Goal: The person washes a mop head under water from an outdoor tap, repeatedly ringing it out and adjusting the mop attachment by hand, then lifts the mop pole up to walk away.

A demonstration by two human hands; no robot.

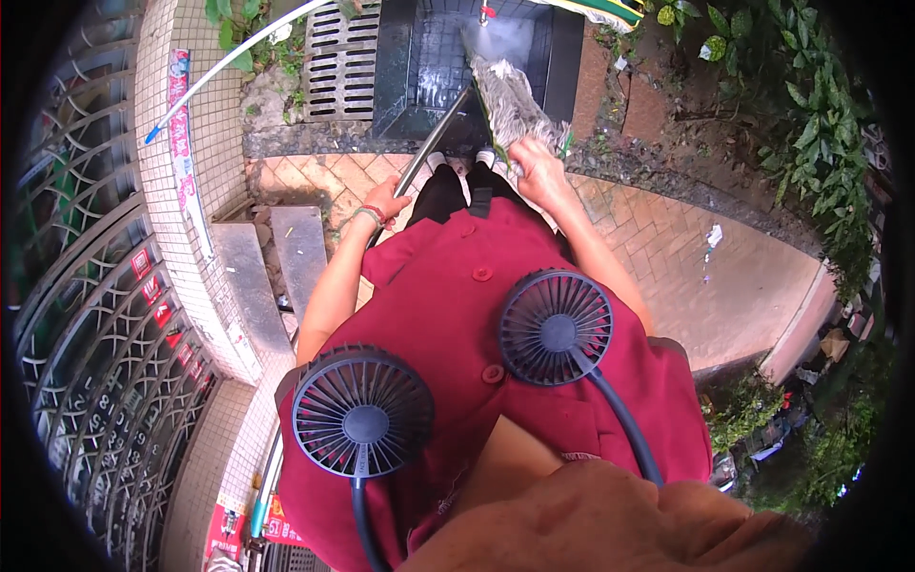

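Note:
My left hand (386, 199), with a red beaded band at its wrist, is closed around a metal pole (434, 134). The pole slants up toward a flat mop head with grey shaggy strands (511, 96). At the near end of that mop head, my right hand (537, 171) grips its edge. The far end lies under a tap with a red handle (487, 13), and water (493, 43) sprays down onto it. Beneath is a dark tiled basin (429, 82) with a wet floor. The joint between pole and mop head is not clearly visible.
A slotted drain grate (340, 68) lies left of the basin. A white pole with a blue tip (207, 77) leans across a tiled pillar (204, 157). Stone slabs (297, 243) stand near my left side. Plants (815, 136) line the right; brick paving (672, 243) runs below them.

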